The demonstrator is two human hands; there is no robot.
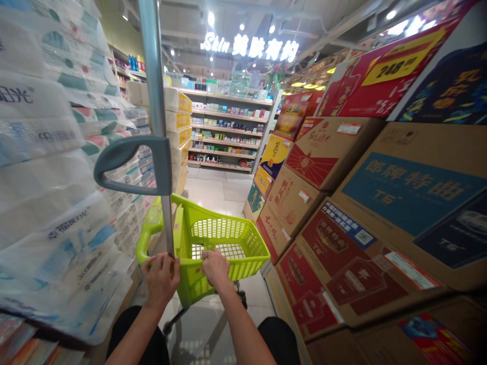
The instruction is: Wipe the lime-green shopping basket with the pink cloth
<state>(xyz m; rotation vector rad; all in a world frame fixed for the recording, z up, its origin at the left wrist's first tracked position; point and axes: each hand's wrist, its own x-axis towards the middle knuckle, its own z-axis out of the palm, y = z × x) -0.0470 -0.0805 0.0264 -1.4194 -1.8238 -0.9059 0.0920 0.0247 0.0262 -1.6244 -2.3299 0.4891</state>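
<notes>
Far left of the fingers, wrapped paper packs [34, 126] are standing in a tall stack. Up above the left fingers, a grey handle [163, 167] is sticking out leftward from a metal pole [155, 86], whose lower end is coming down to the cart [236, 266] right by those fingers; whether they are touching the pole, I cannot tell. The left hand [162, 279] is curling its fingers close together over the cart's near green edge, holding it with almost no gap showing. The cart is sitting directly ahead of both hands, its slotted basket opening upward beyond the fingers, and light is showing through the mesh of its base and walls. To the right along the same edge, the right hand [216, 268] is closing in a loose fist over the rim, its fingers bent inward and narrow. Well beyond the fingers, shelves [228, 129] are holding rows of small goods beneath a lit sign [249, 46]. Right of the fingers, cartons [304, 197] are rising in a wall, their sides hiding what they are holding, and a yellow price sign [405, 56] is hanging on one high up.
</notes>
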